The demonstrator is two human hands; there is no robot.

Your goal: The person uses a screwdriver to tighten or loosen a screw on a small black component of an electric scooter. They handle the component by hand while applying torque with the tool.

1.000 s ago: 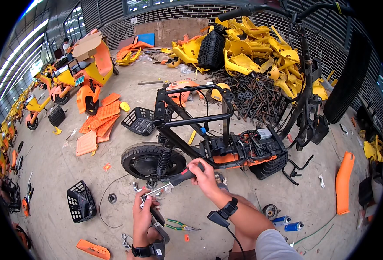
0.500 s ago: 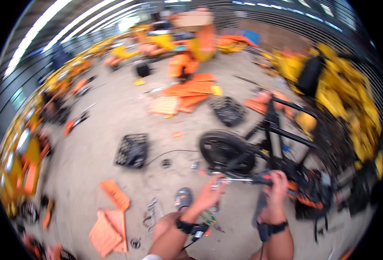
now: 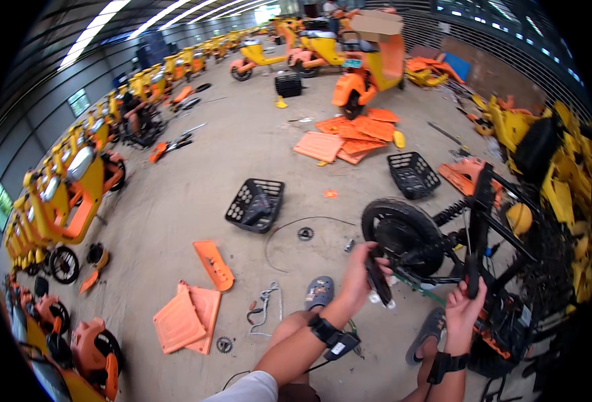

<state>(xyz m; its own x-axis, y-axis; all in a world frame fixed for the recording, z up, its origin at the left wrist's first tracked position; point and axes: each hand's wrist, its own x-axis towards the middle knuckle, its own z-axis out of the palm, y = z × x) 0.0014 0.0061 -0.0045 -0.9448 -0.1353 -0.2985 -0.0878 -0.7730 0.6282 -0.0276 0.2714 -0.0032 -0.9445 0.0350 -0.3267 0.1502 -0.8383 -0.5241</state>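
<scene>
**Stripped scooter frame gripped, dark tool held at rear wheel**

A dark, elongated tool (image 3: 378, 278) is grasped in the left hand (image 3: 357, 271), fingers clenched around it; exact tool type cannot be told. The tool is held just beside the black wheel (image 3: 403, 236), at about 7 o'clock of the tyre. A black frame tube (image 3: 471, 271) of the stripped scooter frame (image 3: 493, 221) is clenched by the right hand (image 3: 465, 309), at 4 o'clock from the wheel. Dark wrist straps are worn on both forearms. Two grey sandalled feet are seen below the hands.

A black basket (image 3: 256, 204) is seen at 10 o'clock from the left hand, well apart; a second black basket (image 3: 413, 174) lies at 12 o'clock of the wheel. Orange panels (image 3: 190, 315) lie on the concrete floor (image 3: 195, 174) at 8 o'clock of the left hand. Yellow scooters (image 3: 68, 194) are lined along the left wall.
</scene>
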